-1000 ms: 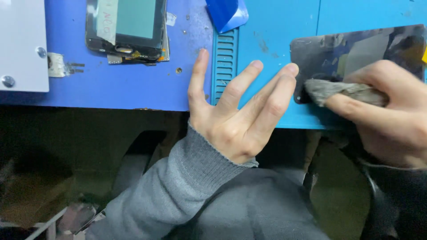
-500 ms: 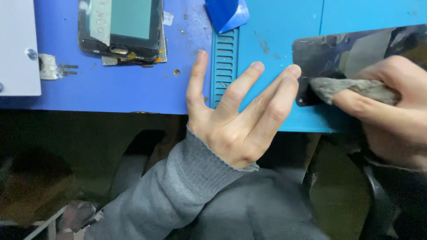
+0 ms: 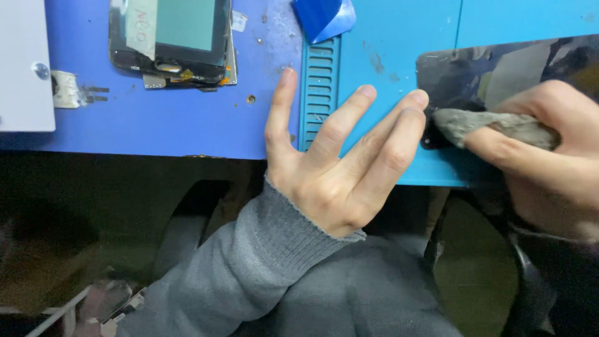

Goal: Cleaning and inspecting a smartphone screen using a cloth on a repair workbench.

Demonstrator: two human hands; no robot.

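Note:
A dark glossy panel (image 3: 499, 68) lies on the light-blue mat (image 3: 387, 37) at the right. My right hand (image 3: 543, 156) grips a grey rolled cloth wad (image 3: 493, 125) and presses its tip onto the panel's lower left corner. Flat on the mat with fingers spread, my left hand (image 3: 337, 168) has two fingertips touching the panel's left edge. A grey knit sleeve covers my left forearm.
A phone screen assembly (image 3: 171, 37) with a greenish face and a taped label lies at the upper left on the dark-blue bench surface (image 3: 156, 118). A blue plastic pick (image 3: 324, 15) sits at the top. A white box (image 3: 22, 68) and small metal part (image 3: 68, 90) are at the left.
The view has shifted slightly. My right hand and the cloth wad moved a little along the panel's corner. The left hand stays in place.

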